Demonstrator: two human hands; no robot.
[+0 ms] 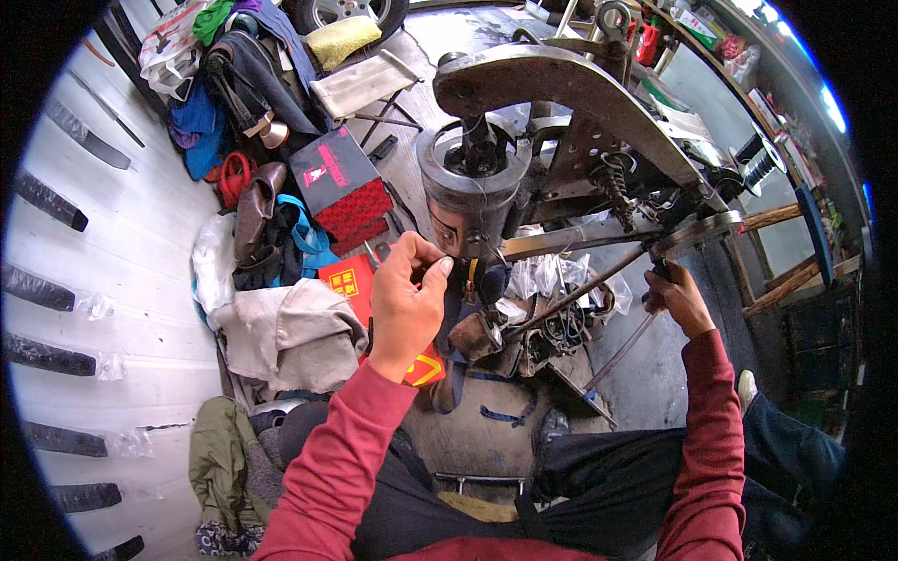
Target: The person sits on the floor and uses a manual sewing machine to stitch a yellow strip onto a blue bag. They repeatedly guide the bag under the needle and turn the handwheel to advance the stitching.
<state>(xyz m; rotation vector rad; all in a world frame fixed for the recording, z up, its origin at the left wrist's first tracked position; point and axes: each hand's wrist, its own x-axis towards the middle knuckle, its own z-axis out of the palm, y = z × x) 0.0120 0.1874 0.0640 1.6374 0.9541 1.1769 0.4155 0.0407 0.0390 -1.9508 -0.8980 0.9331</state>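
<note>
In front of me stands a worn metal sewing machine with a curved arm [561, 82] and a round, cup-shaped head [472, 204]. My left hand [410, 297] is closed in a pinch just left of the lower end of the head. Whatever lies between thumb and forefinger is too small to make out. Below the head hangs a dark piece of material [452, 385], partly hidden. On the right, my right hand [681, 299] is wrapped round the dark crank handle [662, 271] under the machine's flat handwheel [703, 230].
Beyond my left hand lie a red-and-black box [335, 173], a brown shoe [258, 210] and a grey cloth [288, 337]. A small folding stool [367, 84] stands farther back. Tangled odds and ends [561, 313] fill a holder under the machine. Another person's leg [790, 444] is at lower right.
</note>
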